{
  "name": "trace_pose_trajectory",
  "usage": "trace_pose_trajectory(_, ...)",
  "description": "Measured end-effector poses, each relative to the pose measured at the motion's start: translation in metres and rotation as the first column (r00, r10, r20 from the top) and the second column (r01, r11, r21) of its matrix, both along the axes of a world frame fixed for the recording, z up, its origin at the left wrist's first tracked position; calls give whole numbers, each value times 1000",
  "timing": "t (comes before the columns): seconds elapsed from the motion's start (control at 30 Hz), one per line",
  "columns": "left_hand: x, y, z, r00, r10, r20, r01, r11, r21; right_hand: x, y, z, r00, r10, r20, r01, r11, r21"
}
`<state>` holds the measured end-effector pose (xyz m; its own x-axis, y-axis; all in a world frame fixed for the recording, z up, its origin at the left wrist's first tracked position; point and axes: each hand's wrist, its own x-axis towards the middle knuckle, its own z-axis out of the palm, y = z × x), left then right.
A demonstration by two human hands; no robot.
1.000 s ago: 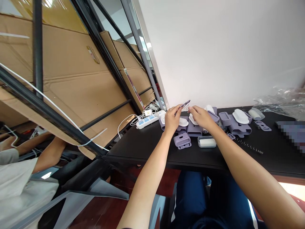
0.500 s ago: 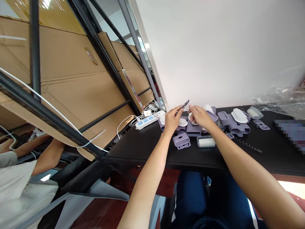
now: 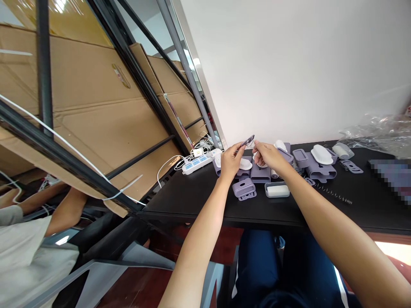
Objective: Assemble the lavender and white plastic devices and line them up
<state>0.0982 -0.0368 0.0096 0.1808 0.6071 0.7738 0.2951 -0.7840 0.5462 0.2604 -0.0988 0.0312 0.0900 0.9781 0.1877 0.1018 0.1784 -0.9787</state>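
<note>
My left hand point(image 3: 231, 161) pinches a small dark purple slotted plate point(image 3: 248, 140), raised above the table and tilted. Close by on the right, my right hand point(image 3: 263, 153) has its fingertips pinched together beside the plate. A thin curled wire, like the end of a spring, shows between the plate and those fingertips. Below the hands lie purple plastic housings point(image 3: 260, 174) and white oval pieces point(image 3: 245, 164). Nearer me are a purple cap-like part point(image 3: 244, 188) and a clear tray point(image 3: 277, 190) holding a white block.
Stretched coil springs point(image 3: 334, 194) and another slotted plate point(image 3: 352, 167) lie on the black table point(image 3: 192, 192) at right, near a purple housing with a white oval piece point(image 3: 322, 155). A power strip point(image 3: 197, 164) with cables is at left. Behind the rack, another person's arm point(image 3: 66, 209) shows.
The view shifts very slightly. Both hands stay almost in place, with the slotted plate and right fingertips turning only a little.
</note>
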Motion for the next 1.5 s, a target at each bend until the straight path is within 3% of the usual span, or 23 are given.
trace_pose_trajectory(0.17, 0, -1, 0, 1000, 9, 2, -9, 1000, 5, -4, -10, 10, 993, 22, -116, -35, 993, -109)
trace_pose_trajectory(0.4, 1, 0, 0, 1000, 12, 15, -13, 999, 30, -2, -13, 10, 954, 90, -285, -144, 973, -178)
trace_pose_trajectory(0.6, 1, 0, -1, 999, 38, 21, -39, 999, 36, 0, -15, 13, 934, 132, -333, -211, 954, -212)
trace_pose_trajectory(1.13, -4, -2, 3, 998, 66, 10, -66, 996, 65, 2, -16, 11, 950, 240, -200, -276, 945, -177)
trace_pose_trajectory(1.37, -1, -1, 0, 999, -15, 37, 16, 1000, -17, 1, -16, 11, 969, 207, -138, -225, 966, -129)
trace_pose_trajectory(1.5, -1, -3, 1, 1000, -8, 30, 8, 1000, 7, 0, -16, 12, 980, 166, -114, -180, 975, -134)
